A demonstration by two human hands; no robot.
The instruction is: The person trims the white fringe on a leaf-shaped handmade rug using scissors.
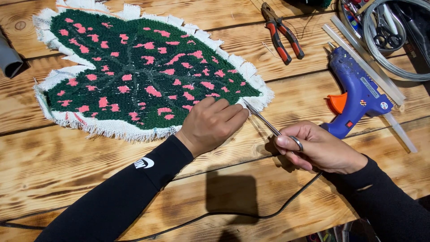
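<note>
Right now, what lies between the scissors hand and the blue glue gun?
Head view: only bare wooden table between the right hand and the glue gun; their edges nearly meet.

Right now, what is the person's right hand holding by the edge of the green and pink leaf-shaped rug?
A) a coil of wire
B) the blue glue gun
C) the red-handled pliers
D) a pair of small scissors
D: the right hand grips small metal scissors, their blades at the white fringe of the rug, next to the left hand; the glue gun and the pliers lie untouched on the table.
</note>
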